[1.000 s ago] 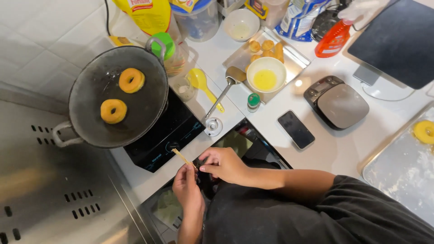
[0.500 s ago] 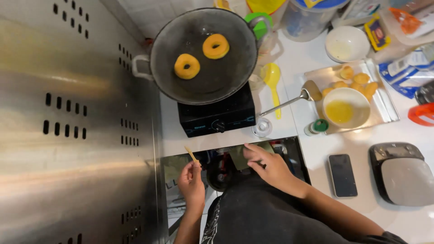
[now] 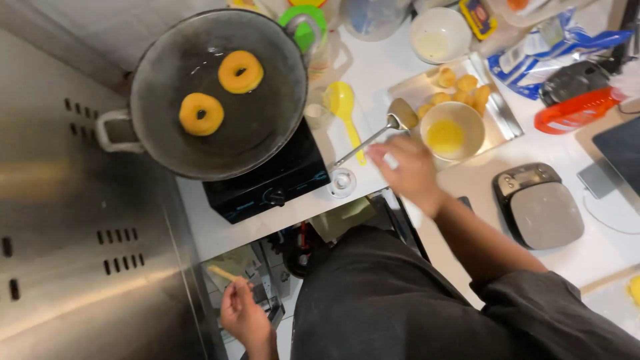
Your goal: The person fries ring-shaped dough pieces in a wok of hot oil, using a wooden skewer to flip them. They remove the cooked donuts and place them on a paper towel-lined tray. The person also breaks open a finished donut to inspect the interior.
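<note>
My left hand (image 3: 245, 315) hangs low beside the counter and holds a thin wooden stick (image 3: 223, 273). My right hand (image 3: 408, 171) is stretched over the white counter, fingers apart, right beside the handle of a metal ladle (image 3: 373, 137); whether it touches the handle is blurred. A dark pan (image 3: 267, 133) sits on a black portable stove (image 3: 270, 190), with two golden ring doughnuts (image 3: 241, 71) (image 3: 201, 114) frying in it.
A yellow spoon (image 3: 344, 107) lies next to the pan. A bowl of yellow liquid (image 3: 455, 130) stands on a tray (image 3: 507, 120) with small fried pieces. A kitchen scale (image 3: 541, 208), a white bowl (image 3: 440, 33), a red bottle (image 3: 572, 110) and a steel surface (image 3: 80, 253) surround them.
My right hand has risen from below the counter edge to the ladle handle. My left hand with the stick has dropped lower. The view has swung towards the pan.
</note>
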